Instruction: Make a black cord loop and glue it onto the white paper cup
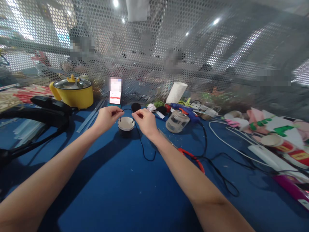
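Observation:
A small cup [126, 132], black outside and white inside, stands upright on the blue table. Both of my hands are raised just above its rim, one on each side. My left hand [108, 119] pinches a black cord [143, 150] near the cup's left edge. At the right edge, my right hand [146, 122] has its fingertips closed on the same cord, which arches between the hands. Short dark ends hang at the rim on both sides; whether they are fixed to the cup I cannot tell. From my right hand the cord trails onto the table.
A yellow pot [79, 96] and clear sticks [90, 117] lie left. Behind my hands stands a phone [115, 91]. To the right are a clear jar [177, 121], a blue glue gun [187, 112], stacked paper cups [177, 92], cables and a white power strip [264, 158].

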`<move>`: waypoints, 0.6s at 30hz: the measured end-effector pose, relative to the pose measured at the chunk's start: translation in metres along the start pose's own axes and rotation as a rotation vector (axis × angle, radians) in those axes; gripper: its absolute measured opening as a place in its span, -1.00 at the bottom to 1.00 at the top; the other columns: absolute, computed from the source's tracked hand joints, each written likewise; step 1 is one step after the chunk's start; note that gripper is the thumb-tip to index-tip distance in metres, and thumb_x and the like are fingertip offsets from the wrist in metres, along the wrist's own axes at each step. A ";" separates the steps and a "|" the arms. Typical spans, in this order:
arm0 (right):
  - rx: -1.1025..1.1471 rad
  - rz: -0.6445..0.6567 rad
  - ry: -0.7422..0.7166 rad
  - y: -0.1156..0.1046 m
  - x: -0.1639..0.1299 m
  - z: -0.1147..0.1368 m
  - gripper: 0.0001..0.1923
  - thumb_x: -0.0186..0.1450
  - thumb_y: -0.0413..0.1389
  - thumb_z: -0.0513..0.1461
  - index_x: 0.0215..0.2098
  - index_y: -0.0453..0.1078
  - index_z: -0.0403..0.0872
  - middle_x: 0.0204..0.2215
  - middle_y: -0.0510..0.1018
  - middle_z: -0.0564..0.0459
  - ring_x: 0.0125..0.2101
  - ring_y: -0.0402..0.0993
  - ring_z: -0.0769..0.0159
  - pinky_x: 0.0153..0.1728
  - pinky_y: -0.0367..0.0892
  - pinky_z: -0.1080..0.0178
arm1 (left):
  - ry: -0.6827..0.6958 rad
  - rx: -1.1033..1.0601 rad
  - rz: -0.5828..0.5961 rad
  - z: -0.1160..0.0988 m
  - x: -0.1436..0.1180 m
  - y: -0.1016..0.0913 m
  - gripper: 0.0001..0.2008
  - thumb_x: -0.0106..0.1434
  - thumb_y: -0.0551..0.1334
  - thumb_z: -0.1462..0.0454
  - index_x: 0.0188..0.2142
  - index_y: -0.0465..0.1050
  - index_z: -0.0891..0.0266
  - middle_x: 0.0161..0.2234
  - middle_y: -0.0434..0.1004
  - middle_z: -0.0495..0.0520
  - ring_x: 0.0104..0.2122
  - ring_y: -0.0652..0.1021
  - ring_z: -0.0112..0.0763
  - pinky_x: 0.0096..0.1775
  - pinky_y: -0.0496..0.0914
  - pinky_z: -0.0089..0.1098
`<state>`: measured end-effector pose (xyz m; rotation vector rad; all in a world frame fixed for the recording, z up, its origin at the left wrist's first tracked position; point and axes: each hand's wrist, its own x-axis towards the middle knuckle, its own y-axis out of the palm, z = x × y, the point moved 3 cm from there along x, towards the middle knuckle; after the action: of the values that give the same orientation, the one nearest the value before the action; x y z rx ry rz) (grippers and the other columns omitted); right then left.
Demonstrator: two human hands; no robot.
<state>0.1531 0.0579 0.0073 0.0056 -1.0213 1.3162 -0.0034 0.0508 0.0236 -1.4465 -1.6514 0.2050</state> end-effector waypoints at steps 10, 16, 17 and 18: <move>-0.021 0.044 0.021 0.002 -0.004 -0.003 -0.85 0.11 0.06 -0.25 -0.60 0.34 -0.10 -0.61 0.32 0.11 -0.55 0.26 0.39 -0.46 0.16 0.33 | 0.008 0.046 0.052 0.003 -0.001 0.002 -0.84 0.05 0.17 0.27 -0.47 0.48 0.31 -0.51 0.53 0.06 -0.53 0.43 -0.46 -0.48 0.26 -0.48; -0.044 0.084 0.005 0.003 -0.005 -0.007 -0.88 0.10 0.06 -0.27 -0.58 0.34 -0.11 -0.59 0.33 0.10 -0.53 0.29 0.38 -0.45 0.18 0.33 | 0.010 0.097 0.079 0.001 -0.002 0.002 -0.85 0.05 0.17 0.27 -0.47 0.48 0.29 -0.51 0.52 0.04 -0.54 0.41 -0.47 -0.49 0.24 -0.48; -0.051 0.091 0.005 0.003 -0.005 -0.007 -0.90 0.10 0.07 -0.28 -0.57 0.34 -0.11 -0.58 0.34 0.10 -0.53 0.29 0.38 -0.44 0.19 0.33 | 0.010 0.103 0.083 0.000 -0.002 0.001 -0.85 0.05 0.16 0.28 -0.47 0.48 0.29 -0.50 0.52 0.04 -0.54 0.41 -0.47 -0.48 0.24 -0.48; -0.060 0.099 0.006 0.003 -0.005 -0.007 -0.91 0.09 0.07 -0.29 -0.56 0.34 -0.11 -0.57 0.34 0.09 -0.53 0.29 0.38 -0.44 0.20 0.32 | 0.010 0.107 0.086 0.000 -0.002 0.001 -0.86 0.05 0.16 0.28 -0.47 0.48 0.29 -0.50 0.52 0.04 -0.53 0.41 -0.47 -0.48 0.23 -0.48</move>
<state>0.1556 0.0587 -0.0015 -0.0951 -1.0668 1.3737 -0.0026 0.0498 0.0220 -1.4360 -1.5477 0.3289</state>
